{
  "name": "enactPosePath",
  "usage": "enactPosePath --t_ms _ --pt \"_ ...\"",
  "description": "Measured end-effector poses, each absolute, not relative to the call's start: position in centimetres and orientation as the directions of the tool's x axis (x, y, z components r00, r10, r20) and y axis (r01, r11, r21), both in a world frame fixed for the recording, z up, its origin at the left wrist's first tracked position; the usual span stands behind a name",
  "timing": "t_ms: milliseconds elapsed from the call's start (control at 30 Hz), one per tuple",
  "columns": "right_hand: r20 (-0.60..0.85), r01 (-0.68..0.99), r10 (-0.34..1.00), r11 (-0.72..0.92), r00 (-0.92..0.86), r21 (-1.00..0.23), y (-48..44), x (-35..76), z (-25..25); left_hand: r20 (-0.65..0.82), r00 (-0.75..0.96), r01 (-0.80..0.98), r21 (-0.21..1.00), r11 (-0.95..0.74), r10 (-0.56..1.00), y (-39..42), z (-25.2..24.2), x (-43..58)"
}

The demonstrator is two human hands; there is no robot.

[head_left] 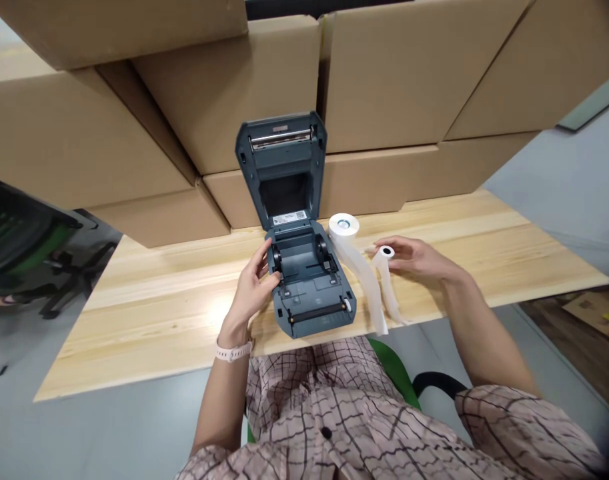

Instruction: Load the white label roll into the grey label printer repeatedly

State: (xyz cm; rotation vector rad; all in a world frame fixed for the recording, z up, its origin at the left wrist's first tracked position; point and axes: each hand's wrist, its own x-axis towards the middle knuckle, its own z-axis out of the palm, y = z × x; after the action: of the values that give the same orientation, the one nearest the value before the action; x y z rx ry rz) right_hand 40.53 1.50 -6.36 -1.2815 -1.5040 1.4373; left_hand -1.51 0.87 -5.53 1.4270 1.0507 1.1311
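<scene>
A dark grey label printer (311, 287) stands on the table with its lid (284, 170) raised and its media bay bare. My left hand (254, 283) grips the printer's left side, thumb over the rim by the roll holder. To the right of the printer stands a large roll of white labels (343, 227), its loose strip trailing toward the table's front edge. My right hand (414, 257) has its fingers around a smaller white paper roll (385, 253) with a black core. That roll's strip also hangs toward me. Part of the right thumb and fingers is hidden.
Stacked cardboard boxes (384, 80) form a wall close behind the printer. The wooden table (149, 320) reaches to both sides, its front edge close to my body. A green and black chair (29, 240) is at the far left.
</scene>
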Motion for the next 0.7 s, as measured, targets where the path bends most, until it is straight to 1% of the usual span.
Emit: enactPosePath --t_ms 100,233,300,400,467,567,633,700 --pt "-0.180 0.255 0.895 -0.077 -0.407 -0.964 2.6 40.6 -5.7 0.142 0.189 0.039 0.988 -0.151 0.972 0.8 -5.5 -1.4" --pt "-0.096 0.292 0.907 0.031 -0.410 -0.956 6.5 41.0 -3.7 0.135 0.204 0.059 0.987 -0.150 0.969 0.7 -5.5 -1.4" --pt "-0.074 0.299 0.886 0.075 -0.457 -0.951 9.2 39.5 -3.5 0.147 0.227 0.057 0.985 -0.164 0.963 0.8 -5.5 -1.4" --pt "-0.145 0.303 0.805 0.045 -0.575 -0.952 12.6 35.9 -4.4 0.175 0.254 0.037 0.981 -0.190 0.951 0.9 -5.7 -1.5" --pt "-0.181 0.296 0.775 0.008 -0.606 -0.955 13.9 34.2 -5.2 0.182 0.256 0.029 0.980 -0.195 0.949 1.0 -5.8 -1.5" --pt "-0.155 0.241 0.756 0.004 -0.636 -0.971 14.2 33.7 -4.9 0.179 0.246 0.027 0.981 -0.192 0.952 1.0 -6.0 -1.5" --pt "-0.081 0.144 0.715 0.027 -0.694 -0.989 13.5 33.9 -3.3 0.179 0.244 0.026 0.981 -0.191 0.953 0.9 -6.1 -1.4" --pt "0.005 0.042 0.637 0.059 -0.771 -0.997 12.4 33.3 -0.8 0.178 0.240 0.026 0.982 -0.189 0.954 0.9 -6.1 -1.3"
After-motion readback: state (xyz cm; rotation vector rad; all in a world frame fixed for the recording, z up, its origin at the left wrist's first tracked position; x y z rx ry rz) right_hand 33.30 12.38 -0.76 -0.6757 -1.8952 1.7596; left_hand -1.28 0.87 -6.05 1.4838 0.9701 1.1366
